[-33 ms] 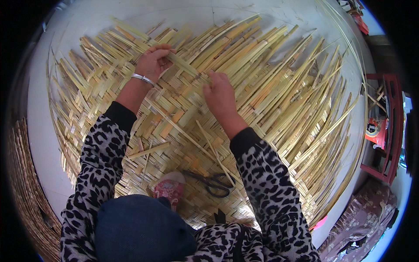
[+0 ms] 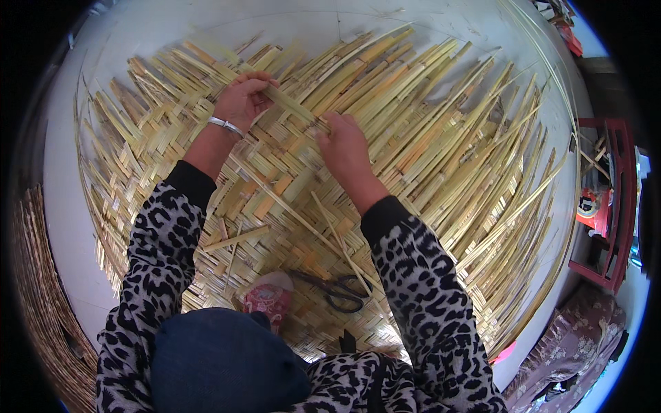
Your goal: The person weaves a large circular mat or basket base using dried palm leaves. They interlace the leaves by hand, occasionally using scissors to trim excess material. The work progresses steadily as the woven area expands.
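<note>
Soft, fairly even light fills the middle of the scene and turns the pale floor (image 2: 65,227) a cool grey; its direction is hard to tell. Faint, soft-edged shadows lie under the loose ends of the woven mat (image 2: 289,241), and a patch near the lower edge, beside the right sleeve (image 2: 427,296), glares white (smaller bright flecks dot the weave farther right). A silver bracelet (image 2: 226,125) catches a highlight. Fisheye distortion bows the red frame (image 2: 623,199), blue fringing edges the black rim, and the brown stack (image 2: 51,289) sinks into dimness.
</note>
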Available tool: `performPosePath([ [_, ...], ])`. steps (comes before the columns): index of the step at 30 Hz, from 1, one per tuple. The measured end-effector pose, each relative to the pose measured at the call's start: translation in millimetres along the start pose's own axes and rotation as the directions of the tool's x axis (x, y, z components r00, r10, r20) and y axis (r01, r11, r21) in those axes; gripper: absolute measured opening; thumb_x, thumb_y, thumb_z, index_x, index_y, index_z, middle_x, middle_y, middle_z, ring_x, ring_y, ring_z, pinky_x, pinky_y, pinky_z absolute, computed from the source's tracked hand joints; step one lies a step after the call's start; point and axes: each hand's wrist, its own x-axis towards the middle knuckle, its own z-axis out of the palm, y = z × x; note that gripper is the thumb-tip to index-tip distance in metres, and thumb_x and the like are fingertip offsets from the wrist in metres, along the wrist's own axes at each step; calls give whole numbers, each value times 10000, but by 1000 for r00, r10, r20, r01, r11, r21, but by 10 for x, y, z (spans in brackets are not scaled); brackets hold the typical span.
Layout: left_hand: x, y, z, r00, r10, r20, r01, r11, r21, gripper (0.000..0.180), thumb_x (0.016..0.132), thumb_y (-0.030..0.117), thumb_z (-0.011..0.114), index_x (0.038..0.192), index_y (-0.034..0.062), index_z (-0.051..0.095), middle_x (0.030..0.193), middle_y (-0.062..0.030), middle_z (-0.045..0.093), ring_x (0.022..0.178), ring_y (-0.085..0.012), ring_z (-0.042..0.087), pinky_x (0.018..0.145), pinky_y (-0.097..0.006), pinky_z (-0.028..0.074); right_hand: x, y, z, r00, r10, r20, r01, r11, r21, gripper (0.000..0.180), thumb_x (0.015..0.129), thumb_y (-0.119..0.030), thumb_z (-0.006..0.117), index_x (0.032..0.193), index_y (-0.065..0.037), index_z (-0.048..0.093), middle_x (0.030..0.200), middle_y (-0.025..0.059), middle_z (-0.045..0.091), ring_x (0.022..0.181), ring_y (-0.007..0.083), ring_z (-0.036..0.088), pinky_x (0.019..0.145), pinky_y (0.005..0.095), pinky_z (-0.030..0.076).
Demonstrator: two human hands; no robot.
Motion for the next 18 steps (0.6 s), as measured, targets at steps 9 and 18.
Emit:
performPosePath([
  [9,414,-11,100,971,-112,211,77,983,168,164,917,43,517,1056,20,600,1166,-128,642,1082,-191,631,942,-333,519,258,-117,84,975,223,9,-221,969,-110,237,867,-293,626,902,-62,669,834,166,655,788,372,640,715,466,503],
  [18,896,-124,688,973,-3,230,-222,253,942,651,714,410,782,1179,-15,617,1071,-151,669,985,-223,648,802,-319,517,182,-117,95,922,372,-108,-353,922,159,220,861,-253,630,862,-33,624,750,162,645,727,367,637,665,425,495],
])
